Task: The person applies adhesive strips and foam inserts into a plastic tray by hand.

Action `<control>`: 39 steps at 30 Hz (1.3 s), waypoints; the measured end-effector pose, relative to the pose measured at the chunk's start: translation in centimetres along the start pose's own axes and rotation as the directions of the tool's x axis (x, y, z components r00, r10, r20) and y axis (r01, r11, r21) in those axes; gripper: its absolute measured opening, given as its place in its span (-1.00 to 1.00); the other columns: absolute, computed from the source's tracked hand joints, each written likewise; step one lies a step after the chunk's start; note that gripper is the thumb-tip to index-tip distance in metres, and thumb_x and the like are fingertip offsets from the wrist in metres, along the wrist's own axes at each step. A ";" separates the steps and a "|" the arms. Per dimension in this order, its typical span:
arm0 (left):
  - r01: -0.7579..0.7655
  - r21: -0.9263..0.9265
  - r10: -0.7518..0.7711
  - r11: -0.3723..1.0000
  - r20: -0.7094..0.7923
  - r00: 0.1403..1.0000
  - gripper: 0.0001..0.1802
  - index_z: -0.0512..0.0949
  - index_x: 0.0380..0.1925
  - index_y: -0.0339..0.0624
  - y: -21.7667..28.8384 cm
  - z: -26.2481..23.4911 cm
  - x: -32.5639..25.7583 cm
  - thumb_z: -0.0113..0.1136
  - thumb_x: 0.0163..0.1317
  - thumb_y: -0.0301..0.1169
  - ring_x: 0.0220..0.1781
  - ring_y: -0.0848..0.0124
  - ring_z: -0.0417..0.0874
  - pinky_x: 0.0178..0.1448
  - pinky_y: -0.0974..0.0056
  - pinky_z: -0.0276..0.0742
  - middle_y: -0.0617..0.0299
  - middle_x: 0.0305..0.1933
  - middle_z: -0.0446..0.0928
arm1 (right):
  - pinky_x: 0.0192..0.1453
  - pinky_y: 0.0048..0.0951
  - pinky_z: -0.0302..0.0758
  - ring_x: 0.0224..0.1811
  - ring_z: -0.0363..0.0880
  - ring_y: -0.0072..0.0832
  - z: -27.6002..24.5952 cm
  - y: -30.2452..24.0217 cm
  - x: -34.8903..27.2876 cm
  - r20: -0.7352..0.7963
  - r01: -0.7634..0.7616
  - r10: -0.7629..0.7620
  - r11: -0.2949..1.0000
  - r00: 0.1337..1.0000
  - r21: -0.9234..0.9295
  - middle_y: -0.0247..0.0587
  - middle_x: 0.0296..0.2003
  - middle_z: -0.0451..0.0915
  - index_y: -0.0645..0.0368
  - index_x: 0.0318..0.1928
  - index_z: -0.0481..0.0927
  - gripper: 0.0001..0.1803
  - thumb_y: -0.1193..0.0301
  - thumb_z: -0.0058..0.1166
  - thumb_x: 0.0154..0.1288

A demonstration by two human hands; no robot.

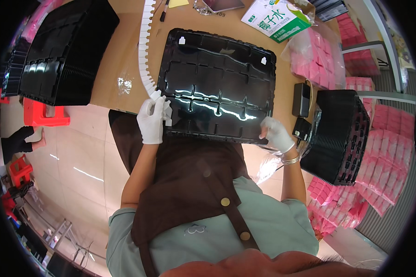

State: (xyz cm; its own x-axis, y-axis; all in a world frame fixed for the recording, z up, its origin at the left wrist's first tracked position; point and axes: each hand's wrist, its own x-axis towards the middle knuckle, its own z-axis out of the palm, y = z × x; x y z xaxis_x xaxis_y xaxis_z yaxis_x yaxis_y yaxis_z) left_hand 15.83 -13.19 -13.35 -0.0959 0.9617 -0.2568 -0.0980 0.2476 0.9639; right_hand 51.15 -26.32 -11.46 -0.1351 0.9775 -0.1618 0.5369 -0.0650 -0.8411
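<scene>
At the desk's (120, 64) near edge, my left fingers (159, 104) pinch white pieces (168, 112); right fingers (266, 123), unclear; tray (217, 85) shows far-corner tags (182, 40) only.

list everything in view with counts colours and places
flat tray: one, black, table centre
stickers: two, white, tray's far corners
strip: one, white, left of tray
tray stacks: at least two, black, left and right
carton: one, white-green, table's far right
packs: many, pink, right
small boxes: two, black, right of tray
stools: at least two, red, left floor
co-worker: one, dark trousers, far left
table: one, brown, under tray
apron: one, brown, worn
left hand: one, white-gloved, pinching strip's near end
right hand: one, white-gloved, tray's near right corner
</scene>
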 end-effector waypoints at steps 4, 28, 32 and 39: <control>0.027 0.025 -0.027 0.999 0.002 1.000 -0.86 0.53 -0.43 -0.31 0.2 -0.2 0.8 0.15 0.23 -0.45 -0.63 0.68 0.39 -0.55 0.54 0.30 0.29 -0.52 0.49 | -0.34 -0.54 0.44 -0.46 0.48 -0.61 -2.7 1.7 4.2 -0.248 -0.164 0.225 0.956 0.942 0.243 -0.29 -0.56 0.46 0.27 -0.44 0.42 -0.86 0.76 -0.08 0.02; 0.046 0.043 -0.044 0.998 -0.043 0.998 -0.74 0.54 -0.24 -0.40 2.8 -4.1 2.7 0.07 0.30 -0.36 -0.53 0.63 0.50 -0.56 0.56 0.36 0.18 -0.40 0.58 | -0.30 -0.36 0.48 -0.41 0.59 -0.25 -6.0 4.3 19.4 -0.548 -0.338 0.073 0.852 0.833 -0.401 -0.07 -0.45 0.58 0.21 -0.40 0.53 -0.88 0.56 -0.11 0.15; 0.067 0.027 -0.066 0.997 -0.032 0.997 -0.76 0.54 -0.25 -0.40 2.8 -4.1 2.8 0.06 0.30 -0.38 -0.58 0.62 0.48 -0.58 0.53 0.36 0.18 -0.40 0.57 | -0.34 -0.41 0.48 -0.46 0.56 -0.35 -7.1 4.8 18.7 -0.504 -0.193 -0.042 0.894 0.863 -0.405 -0.12 -0.53 0.55 0.24 -0.42 0.50 -0.93 0.63 -0.04 0.08; 0.024 0.125 -0.026 0.992 0.015 1.000 -0.83 0.56 -0.32 -0.37 2.0 -4.8 2.6 0.10 0.25 -0.44 -0.45 0.59 0.52 -0.39 0.46 0.43 0.23 -0.39 0.56 | -0.42 -0.56 0.43 -0.52 0.47 -0.63 -6.4 2.0 19.6 -0.657 -0.118 0.207 0.977 0.725 0.177 -0.25 -0.57 0.52 0.24 -0.46 0.45 -0.92 0.66 -0.05 0.10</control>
State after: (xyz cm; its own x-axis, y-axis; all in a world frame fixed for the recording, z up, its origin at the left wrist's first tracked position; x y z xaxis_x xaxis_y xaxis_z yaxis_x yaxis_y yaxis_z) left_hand 10.64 -10.79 -12.41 -0.0786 0.9567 -0.2803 0.0243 0.2829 0.9588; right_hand 54.91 -5.95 -13.00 0.5602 0.8270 0.0480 0.3928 -0.2142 -0.8943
